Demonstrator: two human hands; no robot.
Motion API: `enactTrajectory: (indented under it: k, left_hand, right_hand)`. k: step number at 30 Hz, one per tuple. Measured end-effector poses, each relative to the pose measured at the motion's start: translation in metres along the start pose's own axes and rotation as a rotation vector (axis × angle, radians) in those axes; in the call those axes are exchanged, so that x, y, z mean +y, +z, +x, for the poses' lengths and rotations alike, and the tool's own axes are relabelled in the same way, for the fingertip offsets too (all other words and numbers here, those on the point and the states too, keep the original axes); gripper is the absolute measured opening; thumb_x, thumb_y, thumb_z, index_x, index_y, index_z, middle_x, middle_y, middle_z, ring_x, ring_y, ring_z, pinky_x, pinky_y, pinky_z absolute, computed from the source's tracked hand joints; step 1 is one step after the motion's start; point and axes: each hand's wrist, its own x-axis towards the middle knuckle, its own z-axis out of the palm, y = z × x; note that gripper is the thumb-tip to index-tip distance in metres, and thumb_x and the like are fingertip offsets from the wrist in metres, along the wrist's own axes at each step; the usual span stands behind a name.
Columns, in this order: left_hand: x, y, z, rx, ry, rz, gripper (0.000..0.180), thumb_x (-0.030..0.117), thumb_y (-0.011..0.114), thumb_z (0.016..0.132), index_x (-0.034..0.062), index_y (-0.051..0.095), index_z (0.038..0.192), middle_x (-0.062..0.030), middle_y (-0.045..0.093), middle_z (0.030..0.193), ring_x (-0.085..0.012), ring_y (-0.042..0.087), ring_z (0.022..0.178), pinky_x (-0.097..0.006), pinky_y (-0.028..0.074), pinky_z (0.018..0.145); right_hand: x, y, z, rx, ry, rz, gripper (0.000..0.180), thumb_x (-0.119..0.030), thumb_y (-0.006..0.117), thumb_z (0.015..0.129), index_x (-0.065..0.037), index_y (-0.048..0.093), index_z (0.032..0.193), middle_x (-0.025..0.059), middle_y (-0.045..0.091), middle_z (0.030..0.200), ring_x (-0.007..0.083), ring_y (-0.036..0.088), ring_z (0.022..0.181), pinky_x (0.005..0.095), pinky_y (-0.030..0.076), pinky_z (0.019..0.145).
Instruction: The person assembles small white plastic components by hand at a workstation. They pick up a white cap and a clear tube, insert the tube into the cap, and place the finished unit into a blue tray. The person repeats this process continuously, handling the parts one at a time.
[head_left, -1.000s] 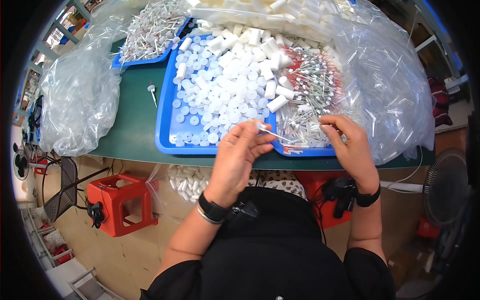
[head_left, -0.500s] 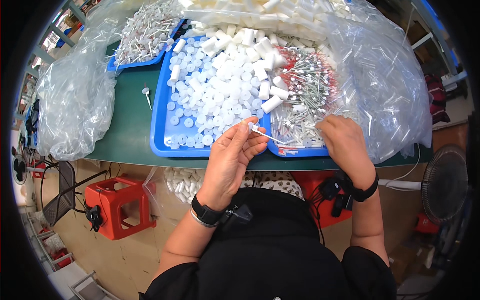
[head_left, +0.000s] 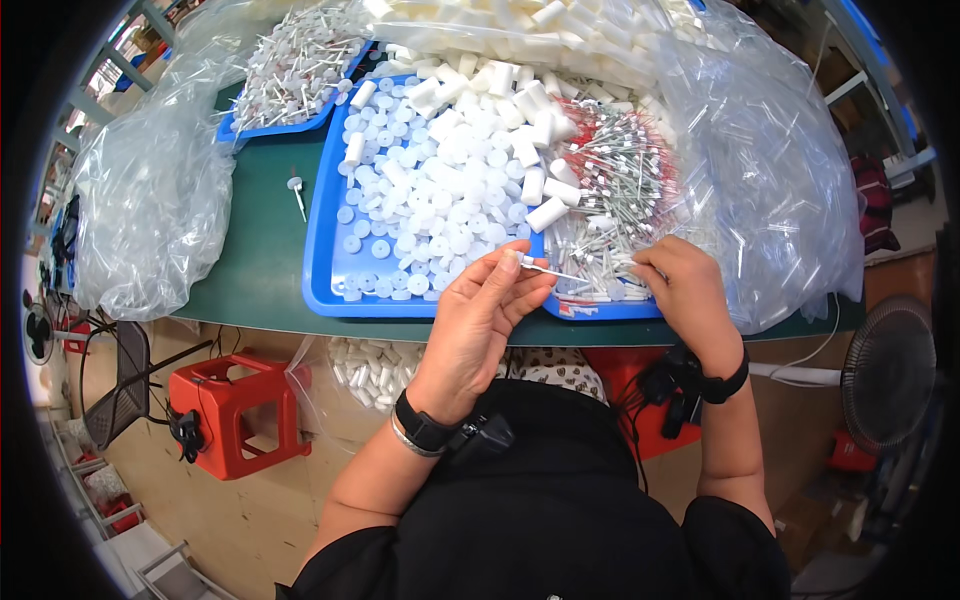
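My left hand (head_left: pixel 478 310) pinches a thin metallic rod with a white end piece (head_left: pixel 548 269) between thumb and fingers, above the front edges of the trays. The rod points to the right. To the right, my right hand (head_left: pixel 692 288) has its thumb and forefinger pinched together over small white tubes (head_left: pixel 590 262). What it holds, if anything, is too small to make out. Translucent white discs (head_left: pixel 440 220) fill the blue tray (head_left: pixel 318 260) on the left. Behind the tubes lies a heap of thin metal rods with red wires (head_left: pixel 625 165).
White foam cylinders (head_left: pixel 547 214) pile up between the heaps. A second blue tray (head_left: pixel 228 130) at the far left holds finished-looking pin pieces. One single pin piece (head_left: pixel 298 197) lies on the green table (head_left: pixel 255 235). Clear plastic bags (head_left: pixel 150 220) flank the trays. A red stool (head_left: pixel 235 415) stands below.
My left hand has shifted slightly right and down with the rod. The right hand's fingers have moved a little downward over the tubes.
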Motion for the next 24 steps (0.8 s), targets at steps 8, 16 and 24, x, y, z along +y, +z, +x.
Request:
enactTrajectory:
  k: [8,16,24]
  left_hand:
    - [-0.010,0.006,0.002,-0.041,-0.029,-0.048,0.037,0.022,0.060,0.102,-0.0026,0.056,0.129,-0.0163,0.066,0.115,-0.0221,0.067,0.109,-0.031,0.056,0.097]
    - [-0.013,0.004,0.004,-0.031,-0.008,-0.043,0.037,0.022,0.061,0.102,-0.0027,0.056,0.128,-0.0157,0.067,0.114,-0.0221,0.067,0.109,-0.032,0.055,0.098]
    - [-0.016,0.004,0.004,-0.024,-0.003,-0.041,0.035,0.022,0.062,0.101,-0.0013,0.058,0.127,-0.0138,0.068,0.112,-0.0208,0.068,0.106,-0.031,0.055,0.097]
  right_hand:
    - [-0.039,-0.016,0.000,-0.048,0.059,0.335,0.008,-0.006,0.073,0.086,-0.001,0.070,0.091,0.0104,0.066,0.079,0.0244,0.062,0.069,0.0347,0.047,0.060]
    - [-0.042,-0.014,-0.001,-0.024,0.023,0.347,0.007,-0.006,0.073,0.085,-0.001,0.070,0.090,0.0098,0.065,0.076,0.0233,0.061,0.065,0.0341,0.047,0.057]
    - [-0.049,-0.015,-0.003,0.024,-0.014,0.249,0.009,-0.002,0.074,0.083,-0.001,0.066,0.088,0.0091,0.063,0.077,0.0227,0.059,0.062,0.0344,0.047,0.058]
